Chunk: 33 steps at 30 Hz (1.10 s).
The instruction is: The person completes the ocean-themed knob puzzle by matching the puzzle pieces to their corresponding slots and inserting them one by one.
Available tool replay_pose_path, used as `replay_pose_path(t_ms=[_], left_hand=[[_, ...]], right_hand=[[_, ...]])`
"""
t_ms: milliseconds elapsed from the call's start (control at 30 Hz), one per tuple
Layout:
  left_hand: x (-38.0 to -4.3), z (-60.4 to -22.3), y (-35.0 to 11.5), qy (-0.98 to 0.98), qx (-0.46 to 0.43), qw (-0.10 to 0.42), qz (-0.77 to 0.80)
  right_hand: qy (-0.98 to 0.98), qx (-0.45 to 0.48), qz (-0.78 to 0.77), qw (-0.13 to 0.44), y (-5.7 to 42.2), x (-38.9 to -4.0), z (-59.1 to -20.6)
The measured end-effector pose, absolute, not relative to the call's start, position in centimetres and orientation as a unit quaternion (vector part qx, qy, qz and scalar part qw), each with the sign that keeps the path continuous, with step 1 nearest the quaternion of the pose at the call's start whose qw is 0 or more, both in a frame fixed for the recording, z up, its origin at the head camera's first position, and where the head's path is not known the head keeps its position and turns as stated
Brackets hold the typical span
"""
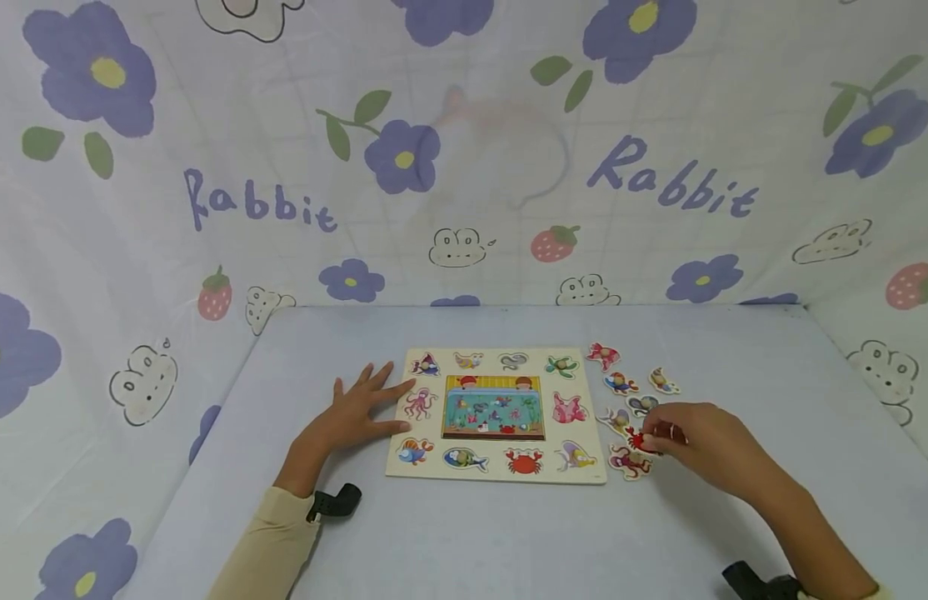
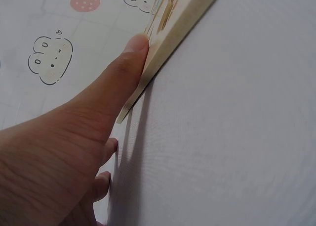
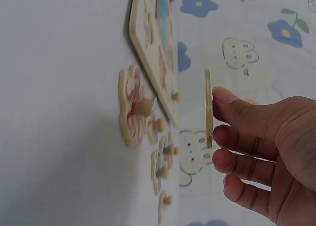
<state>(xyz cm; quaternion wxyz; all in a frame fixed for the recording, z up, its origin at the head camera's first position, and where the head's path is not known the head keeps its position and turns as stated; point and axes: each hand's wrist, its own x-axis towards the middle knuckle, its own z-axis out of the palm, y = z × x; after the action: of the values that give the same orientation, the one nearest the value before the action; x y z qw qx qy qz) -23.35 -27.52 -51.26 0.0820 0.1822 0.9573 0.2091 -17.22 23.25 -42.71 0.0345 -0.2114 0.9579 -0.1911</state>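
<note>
My right hand point(image 1: 700, 446) holds a red crab puzzle piece point(image 1: 639, 440) between thumb and fingers, among the loose pieces right of the board. In the right wrist view the piece point(image 3: 209, 110) stands edge-on at the fingertips, raised off the table; its knob is hidden. My left hand point(image 1: 355, 414) lies with fingers spread at the left edge of the wooden puzzle board point(image 1: 496, 468), thumb and a fingertip touching it. The board carries sea-animal shapes around an aquarium picture point(image 1: 494, 408), including a red crab shape point(image 1: 524, 461) on its lower side.
Several loose knobbed pieces lie right of the board, among them an octopus point(image 1: 631, 462), a red fish point(image 1: 603, 356) and a blue-and-orange fish point(image 1: 621, 382). The white table point(image 1: 464, 542) meets a patterned curtain point(image 1: 509, 183) at the back.
</note>
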Motion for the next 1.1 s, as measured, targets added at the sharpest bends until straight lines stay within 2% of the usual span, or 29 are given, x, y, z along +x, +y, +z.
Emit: replay_pose_path(t_ms=[167,367,533,833,1100], left_hand=[[-23.3,-51.1,-27.4,0.956,0.185,0.075,0.213],[-22.6,-51.5,-27.4,0.957,0.180,0.085,0.213],[-22.3,-51.8,-27.5,0.957,0.179,0.072,0.215],[-23.0,-51.5,-27.6,0.958,0.187,0.074,0.207],[-23.2,-51.1,-27.5,0.957,0.186,0.074,0.208]], right_hand=[[0.952,-0.240,-0.188,0.020,21.6,-17.5,-42.6],[0.945,-0.264,-0.193,0.029,19.4,-17.5,-42.9],[0.941,-0.281,-0.186,0.030,17.6,-17.8,-43.1],[0.934,-0.306,-0.184,0.027,14.9,-18.3,-42.9],[0.928,-0.316,-0.192,0.050,12.9,-19.0,-43.2]])
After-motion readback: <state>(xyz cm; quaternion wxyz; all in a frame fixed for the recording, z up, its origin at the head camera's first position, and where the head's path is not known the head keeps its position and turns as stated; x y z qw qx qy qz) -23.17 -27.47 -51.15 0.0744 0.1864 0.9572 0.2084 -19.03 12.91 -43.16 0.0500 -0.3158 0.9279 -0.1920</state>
